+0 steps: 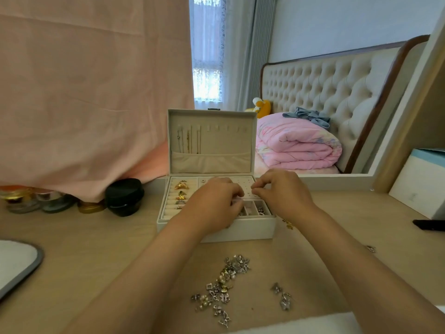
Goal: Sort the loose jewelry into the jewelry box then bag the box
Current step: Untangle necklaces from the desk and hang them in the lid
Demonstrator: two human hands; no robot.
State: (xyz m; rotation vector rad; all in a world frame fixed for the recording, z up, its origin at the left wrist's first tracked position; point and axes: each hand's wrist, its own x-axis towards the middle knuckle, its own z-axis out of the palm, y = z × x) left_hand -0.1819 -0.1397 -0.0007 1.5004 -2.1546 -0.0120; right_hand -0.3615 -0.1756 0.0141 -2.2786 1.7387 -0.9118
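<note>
Loose jewelry [224, 285]: one pile | jewelry box [216, 227]: one, open | left hand [214, 203], right hand [281, 191]: fingertips pinched, contents unclear

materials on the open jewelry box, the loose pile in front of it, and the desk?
White hinged jewelry box: smooth matte shell, probably faux leather over board; the beige lining looks like velvet, soft and without glare. Loose pile of small silver and gold jewelry: looks like metal, from its bright glints, with a few pearl-like beads. Light tan desk top: probably wood-grain laminate; flat, low sheen, faint streaks.
</note>
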